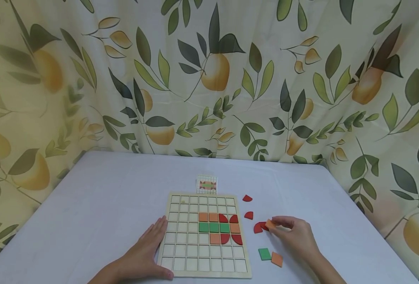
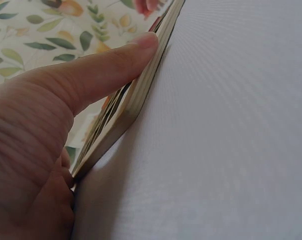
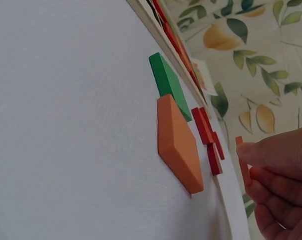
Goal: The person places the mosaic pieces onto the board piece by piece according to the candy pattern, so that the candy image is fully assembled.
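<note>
A wooden grid board (image 1: 177,275) lies on the table, with orange, green and red tiles in its cells on the right side. My left hand (image 1: 143,249) rests against the board's left edge, fingers stretched along it. Its thumb (image 2: 108,67) lies on the near edge by the corner. Right of the board, my right hand (image 1: 296,234) pinches an orange square tile (image 3: 244,162) between thumb and fingers. Red quarter-circle tiles (image 1: 258,228) lie just under and beside that tile. Nearer me are a green square tile (image 1: 264,254) and another orange square tile (image 1: 277,259), side by side.
Behind the board lies a small pattern card (image 1: 207,184) with a coloured design on a grid. Two more red quarter-circle tiles (image 1: 247,198) are by the board's upper right side. A white cloth (image 1: 124,185) covers the table, and a patterned curtain (image 1: 195,98) hangs behind it.
</note>
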Demonstrator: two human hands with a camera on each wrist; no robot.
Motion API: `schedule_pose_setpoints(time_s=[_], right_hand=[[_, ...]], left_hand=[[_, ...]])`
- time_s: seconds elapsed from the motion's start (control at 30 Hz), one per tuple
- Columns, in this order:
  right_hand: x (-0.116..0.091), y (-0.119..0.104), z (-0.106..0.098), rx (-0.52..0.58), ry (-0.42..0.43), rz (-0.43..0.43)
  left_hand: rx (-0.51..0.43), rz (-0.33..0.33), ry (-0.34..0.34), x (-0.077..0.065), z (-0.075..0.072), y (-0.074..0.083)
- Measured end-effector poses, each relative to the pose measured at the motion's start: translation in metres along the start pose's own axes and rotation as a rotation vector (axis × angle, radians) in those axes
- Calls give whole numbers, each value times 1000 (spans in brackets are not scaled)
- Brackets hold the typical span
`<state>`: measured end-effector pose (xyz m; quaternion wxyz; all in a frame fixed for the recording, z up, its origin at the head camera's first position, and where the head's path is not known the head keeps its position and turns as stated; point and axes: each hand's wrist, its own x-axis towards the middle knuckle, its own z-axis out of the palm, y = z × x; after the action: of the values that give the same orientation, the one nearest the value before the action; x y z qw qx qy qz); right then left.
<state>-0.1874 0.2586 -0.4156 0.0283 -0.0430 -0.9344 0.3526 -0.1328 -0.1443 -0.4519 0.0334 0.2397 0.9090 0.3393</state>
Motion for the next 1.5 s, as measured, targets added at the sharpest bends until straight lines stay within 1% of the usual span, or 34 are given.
schedule_pose_setpoints(time_s=[0.17,0.3,0.43,0.53,0.7,0.93,1.07,1.23,1.37,1.5], right_hand=[[0,-9,5,25,-14,-14],[-2,-18,13,33,-30,-46],[-3,-26,18,29,-34,-76],[-4,-32,21,46,-36,-96],[-6,-42,27,71,-50,-132],[-8,-53,37,120,-85,-163],[-8,-57,44,131,-122,-240],[-9,-60,52,153,-178,-352],[-11,-67,57,141,-209,-427],[-13,-75,63,135,-261,-470]], left_hand=[[1,-10,-5,0,1,-1],[4,-3,1,0,0,0],[-1,-12,2,0,0,1],[0,-18,0,0,-1,1],[14,-9,11,-1,0,0],[4,3,7,-1,1,-1],[7,10,6,0,1,-2],[-1,-6,-4,0,1,-2],[10,1,1,1,1,-2],[19,6,0,0,1,-3]])
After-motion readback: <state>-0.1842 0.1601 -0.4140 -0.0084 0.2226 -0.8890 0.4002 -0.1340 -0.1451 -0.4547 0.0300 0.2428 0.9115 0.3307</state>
